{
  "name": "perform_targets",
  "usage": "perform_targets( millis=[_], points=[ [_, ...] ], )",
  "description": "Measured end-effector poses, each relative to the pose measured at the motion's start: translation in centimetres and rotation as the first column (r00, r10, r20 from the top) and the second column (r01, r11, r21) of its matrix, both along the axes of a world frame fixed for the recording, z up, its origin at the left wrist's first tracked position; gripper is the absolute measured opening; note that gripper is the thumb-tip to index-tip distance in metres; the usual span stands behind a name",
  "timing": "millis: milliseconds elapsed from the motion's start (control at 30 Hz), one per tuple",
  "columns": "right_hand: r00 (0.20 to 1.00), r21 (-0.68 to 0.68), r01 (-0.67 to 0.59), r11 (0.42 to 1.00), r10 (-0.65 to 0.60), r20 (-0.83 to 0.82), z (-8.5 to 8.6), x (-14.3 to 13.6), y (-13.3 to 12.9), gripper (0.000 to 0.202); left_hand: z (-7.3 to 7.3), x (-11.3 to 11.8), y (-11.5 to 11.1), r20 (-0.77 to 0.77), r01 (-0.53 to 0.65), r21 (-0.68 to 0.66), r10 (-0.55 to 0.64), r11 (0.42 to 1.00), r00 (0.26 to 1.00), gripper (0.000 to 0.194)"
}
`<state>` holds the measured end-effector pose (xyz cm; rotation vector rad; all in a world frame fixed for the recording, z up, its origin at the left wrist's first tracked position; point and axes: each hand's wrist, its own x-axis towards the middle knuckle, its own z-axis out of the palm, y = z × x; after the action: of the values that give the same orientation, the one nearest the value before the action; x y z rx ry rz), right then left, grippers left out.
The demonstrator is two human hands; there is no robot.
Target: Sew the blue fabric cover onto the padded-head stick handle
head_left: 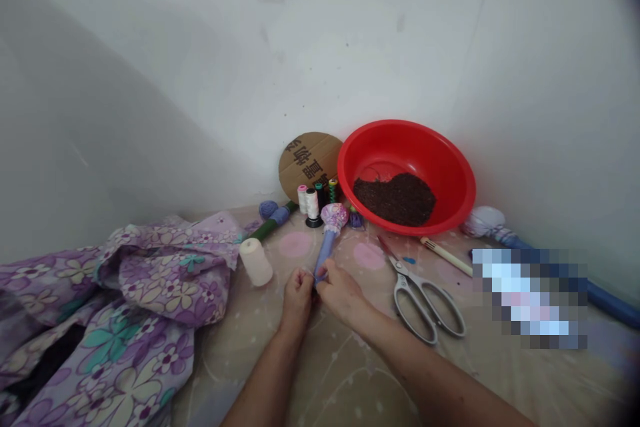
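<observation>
One lilac stick (pixel 326 249) stands tilted at the centre of the table (pixel 370 380), topped by one floral cloth head (pixel 334 215). My right hand (pixel 341 291) pinches the stick's lower part. My left hand (pixel 299 285) is just beside it, fingers curled and pressed together; I cannot tell whether thread lies between them.

Behind the head: four small spools (pixel 312 204), upright, and one cardboard disc (pixel 310 163) leaning on the wall (pixel 225 80). To their right: one red basin (pixel 460 193) containing dark brown material (pixel 397 199). Right of my hands: one pair of scissors (pixel 400 268), blades slightly parted, and one cream rod (pixel 447 256). Left: one large white spool (pixel 256 262), tilted, one blue yarn ball (pixel 269 209) and one heap of floral cloth (pixel 165 280).
</observation>
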<state>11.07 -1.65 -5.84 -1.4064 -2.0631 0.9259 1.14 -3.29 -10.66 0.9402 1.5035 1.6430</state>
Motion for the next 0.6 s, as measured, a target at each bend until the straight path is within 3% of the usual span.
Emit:
perform_targets(
  millis=[167, 267, 433, 600],
  points=[
    [0.971, -0.191, -0.174, 0.966, 0.136, -0.194, 0.3, 1.1, 0.9, 0.021, -0.6, -0.6, 0.2, -0.012, -0.010, -0.002, 0.010, 1.000, 1.000, 0.022],
    [0.875, -0.223, -0.310, 0.924, 0.185, -0.448, 1.4, 2.7, 0.9, 0.020, -0.5, -0.8, 0.2, -0.035, -0.019, -0.002, 0.019, 1.000, 0.999, 0.022],
    [0.704, -0.188, -0.429, 0.883, 0.196, -0.683, 5.4, 5.3, -0.4, 0.018, 0.1, -0.8, 0.0, -0.039, -0.029, -0.033, 0.027, 0.999, 0.999, 0.022],
    [0.557, -0.096, -0.548, 0.831, 0.278, -0.782, 9.4, 6.9, -2.7, 0.021, 0.3, -0.8, -0.2, -0.028, -0.018, -0.035, 0.017, 0.999, 0.999, 0.019]
  ],
)
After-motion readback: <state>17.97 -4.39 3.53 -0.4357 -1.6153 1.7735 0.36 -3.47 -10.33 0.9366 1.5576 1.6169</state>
